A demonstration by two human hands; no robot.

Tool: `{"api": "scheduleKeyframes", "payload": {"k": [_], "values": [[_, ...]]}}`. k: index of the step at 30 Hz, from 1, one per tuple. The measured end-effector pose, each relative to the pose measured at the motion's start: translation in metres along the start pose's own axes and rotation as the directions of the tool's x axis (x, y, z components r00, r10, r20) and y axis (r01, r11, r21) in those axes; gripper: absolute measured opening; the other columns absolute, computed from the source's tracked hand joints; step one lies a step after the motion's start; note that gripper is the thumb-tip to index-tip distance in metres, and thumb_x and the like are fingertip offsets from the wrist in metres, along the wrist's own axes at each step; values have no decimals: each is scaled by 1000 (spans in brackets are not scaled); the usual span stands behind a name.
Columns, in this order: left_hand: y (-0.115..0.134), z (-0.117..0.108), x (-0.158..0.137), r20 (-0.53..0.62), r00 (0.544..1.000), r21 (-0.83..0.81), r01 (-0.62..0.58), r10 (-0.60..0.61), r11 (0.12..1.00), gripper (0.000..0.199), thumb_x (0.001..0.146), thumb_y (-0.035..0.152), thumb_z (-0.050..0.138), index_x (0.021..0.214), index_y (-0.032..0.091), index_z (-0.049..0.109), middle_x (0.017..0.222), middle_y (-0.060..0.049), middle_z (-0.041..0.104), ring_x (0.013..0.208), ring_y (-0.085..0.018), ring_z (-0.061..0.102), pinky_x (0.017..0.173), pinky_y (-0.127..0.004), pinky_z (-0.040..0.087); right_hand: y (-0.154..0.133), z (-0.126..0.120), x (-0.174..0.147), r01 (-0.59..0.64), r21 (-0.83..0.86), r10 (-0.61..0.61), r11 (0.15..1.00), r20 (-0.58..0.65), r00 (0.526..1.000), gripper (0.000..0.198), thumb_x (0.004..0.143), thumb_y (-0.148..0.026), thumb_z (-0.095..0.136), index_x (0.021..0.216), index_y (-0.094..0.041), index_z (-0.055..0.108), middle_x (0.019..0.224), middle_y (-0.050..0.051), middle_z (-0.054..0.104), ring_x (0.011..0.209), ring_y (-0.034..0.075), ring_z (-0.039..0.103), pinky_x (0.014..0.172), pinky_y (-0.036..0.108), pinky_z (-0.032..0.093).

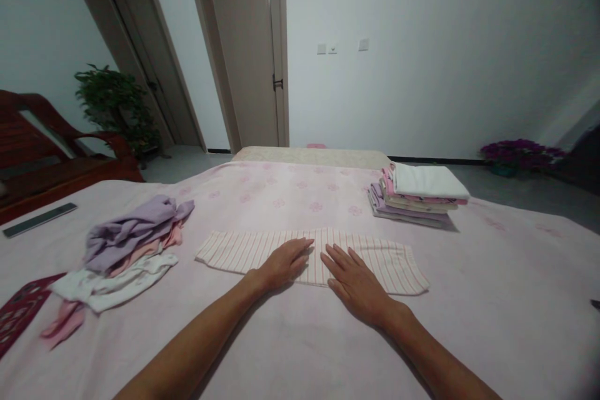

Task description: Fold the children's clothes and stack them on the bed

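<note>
A pair of striped pants (384, 259), cream with pinkish-red stripes, lies flat and folded lengthwise in front of me. My left hand (287, 262) rests palm down near the middle of the cloth, fingers extended. Just to its right, my right hand (354, 281) also lies flat on the fabric with its fingers spread. Neither hand grips anything. A narrow strip of striped cloth shows between the two sets of fingertips. Beneath the pants is a pale pink cover (300, 350) with a flower pattern.
At the left lies a loose heap of lilac, pink and white clothes (135, 234), beside a dark red patterned cloth (28, 306) and a flat dark device (40, 220). A stack of folded clothes (417, 197) stands at the back right. A wooden bench (60, 144) is beyond, left.
</note>
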State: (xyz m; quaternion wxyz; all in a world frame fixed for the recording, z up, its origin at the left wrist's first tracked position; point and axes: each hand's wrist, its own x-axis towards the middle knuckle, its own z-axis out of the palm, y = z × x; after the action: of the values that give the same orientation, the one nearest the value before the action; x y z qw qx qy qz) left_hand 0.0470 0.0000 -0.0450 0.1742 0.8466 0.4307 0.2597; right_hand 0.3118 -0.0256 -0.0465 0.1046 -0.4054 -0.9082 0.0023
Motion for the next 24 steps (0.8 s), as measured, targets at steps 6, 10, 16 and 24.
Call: {"api": "scheduleKeyframes", "payload": {"k": [6, 10, 16, 24], "values": [[-44, -49, -26, -343, 888, 37, 339, -307, 940, 37, 95, 24, 43, 120, 20, 69, 125, -7, 71, 121, -19, 62, 111, -36, 43, 1, 0, -1, -10, 28, 10, 1000, -1, 1000, 55, 103, -38, 39, 156, -27, 34, 163, 7, 29, 151, 23, 24, 124, 51, 20], [-77, -76, -48, -402, 830, 291, 516, -386, 806, 44, 95, 26, 42, 133, 17, 61, 139, -11, 63, 138, -28, 47, 118, -48, 32, 2, -2, 0, -17, 59, 16, 998, 21, 1000, 54, 103, -37, 39, 156, -27, 35, 163, 7, 28, 152, 23, 23, 124, 52, 19], [-120, -114, -93, -490, 570, 208, 811, -659, 547, 52, 95, 30, 37, 139, 11, 56, 137, -20, 62, 127, -33, 57, 106, -46, 43, 3, -3, -2, -33, 99, 27, 995, 58, 998, 53, 103, -38, 37, 155, -29, 36, 164, 4, 28, 152, 23, 22, 124, 52, 17], [-152, -156, -135, -350, 514, -23, 831, -783, 555, 30, 79, 28, 55, 97, 15, 76, 104, -12, 77, 96, -27, 70, 84, -32, 49, 6, 3, -1, -39, 87, 35, 995, 43, 998, 52, 103, -40, 38, 155, -30, 37, 164, 2, 27, 152, 22, 23, 125, 52, 17]]}}
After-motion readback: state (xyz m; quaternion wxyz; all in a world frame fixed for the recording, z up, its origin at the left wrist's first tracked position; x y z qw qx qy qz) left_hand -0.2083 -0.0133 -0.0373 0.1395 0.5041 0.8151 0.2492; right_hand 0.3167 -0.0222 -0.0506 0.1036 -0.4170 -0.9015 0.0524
